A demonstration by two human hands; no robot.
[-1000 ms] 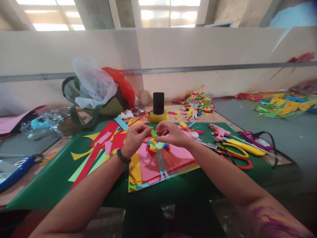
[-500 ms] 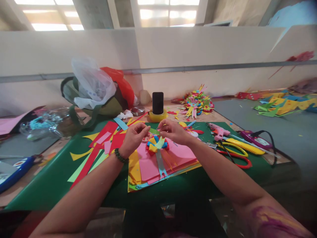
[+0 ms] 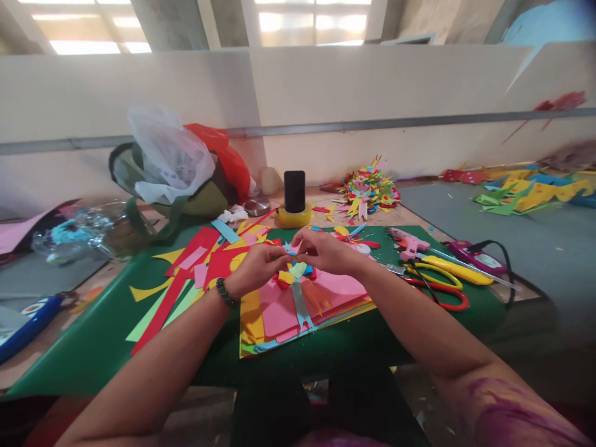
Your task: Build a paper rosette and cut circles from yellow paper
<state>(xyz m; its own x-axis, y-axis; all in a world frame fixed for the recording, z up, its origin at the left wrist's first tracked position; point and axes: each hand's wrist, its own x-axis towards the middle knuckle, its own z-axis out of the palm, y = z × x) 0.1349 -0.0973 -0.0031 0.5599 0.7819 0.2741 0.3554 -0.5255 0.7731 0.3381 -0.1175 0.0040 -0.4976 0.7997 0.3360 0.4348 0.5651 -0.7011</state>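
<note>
My left hand (image 3: 261, 266) and my right hand (image 3: 326, 251) meet with pinched fingertips. Between them is a small paper strip, mostly hidden by the fingers. Just below lies a layered paper rosette (image 3: 298, 272) of red, blue, yellow and pale green loops. From it a grey-blue forked tail (image 3: 300, 304) hangs toward me over a stack of pink sheets (image 3: 279, 313). Yellow, blue and green sheets show at the stack's edges.
Red strips (image 3: 170, 298) and green ones lie left on the green mat (image 3: 93, 335). To the right are a pink glue gun (image 3: 412, 245), scissors (image 3: 454, 304) and a yellow-handled cutter (image 3: 460, 272). Behind stand a phone (image 3: 294, 191) on a tape roll (image 3: 294, 215) and piled rosettes (image 3: 367, 194).
My hands have drawn together and slightly down over the rosette. The green strip stretched between them before is now mostly covered by fingers. The view has shifted slightly.
</note>
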